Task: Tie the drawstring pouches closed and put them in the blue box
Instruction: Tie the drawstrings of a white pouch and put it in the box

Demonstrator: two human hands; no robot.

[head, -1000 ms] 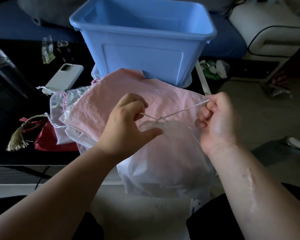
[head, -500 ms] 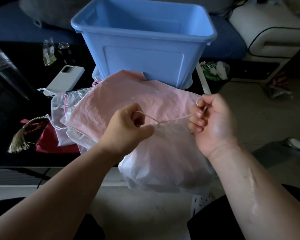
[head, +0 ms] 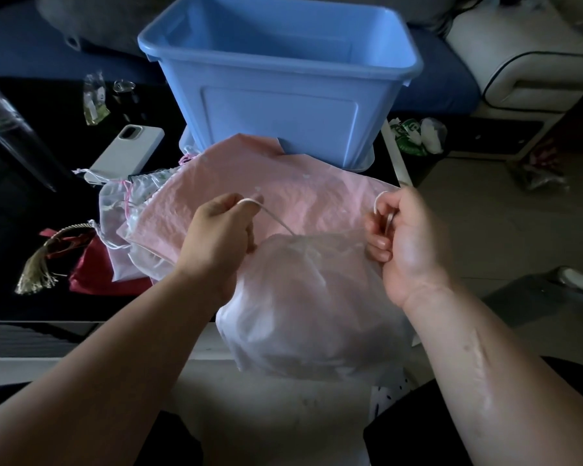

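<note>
The left hand [head: 216,237] and right hand [head: 408,243] each pinch the white pouch's [head: 310,297] drawstring [head: 278,223]. The knot looks unfinished. The blue box [head: 283,105] shows nothing inside, and other pouches [head: 249,196] wait on the tabletop [head: 21,213].

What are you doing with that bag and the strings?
A person is tying a see-through white pouch closed. The left hand pinches one end of its string and the right hand grips the other end, above the pouch's gathered mouth. The pouch is held up in front of the person, not yet in the blue box behind it. A pink pouch and a few others lie waiting in front of the box.
</note>
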